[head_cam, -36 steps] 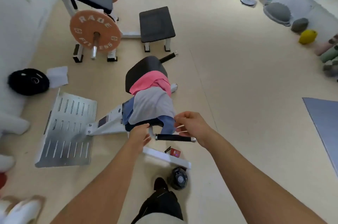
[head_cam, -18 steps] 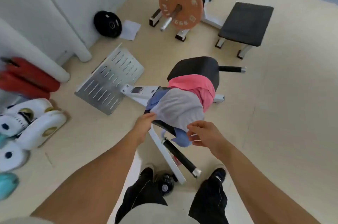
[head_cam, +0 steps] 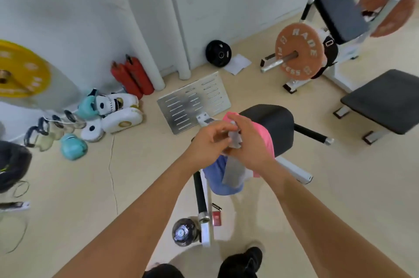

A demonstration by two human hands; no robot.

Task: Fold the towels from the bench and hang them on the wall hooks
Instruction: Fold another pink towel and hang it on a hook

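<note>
I have both hands close together over the table [head_cam: 274, 123], a black padded gym bench with a white frame. My left hand [head_cam: 207, 143] and right hand [head_cam: 250, 143] each pinch the top edge of the grey towel [head_cam: 233, 171], which hangs down from my fingers in front of the pad's near end. I count three towels: the grey one in my grip, a pink towel [head_cam: 265, 139] draped over the pad just behind my right hand, and a blue towel [head_cam: 217, 175] slumped at the near end of the pad, partly behind the grey one.

On the floor near me I see one water bottle [head_cam: 184, 233] and one small red card [head_cam: 217, 220] beside the bench foot. To the far left lie two red pads [head_cam: 132, 78] leaning on the wall, several white and teal boxing mitts [head_cam: 108, 114], and one yellow weight plate [head_cam: 19, 69]. Far right stand one orange plate [head_cam: 299, 55] on a bar, one black plate [head_cam: 218, 53] against the wall, and a second black bench [head_cam: 385, 100].
</note>
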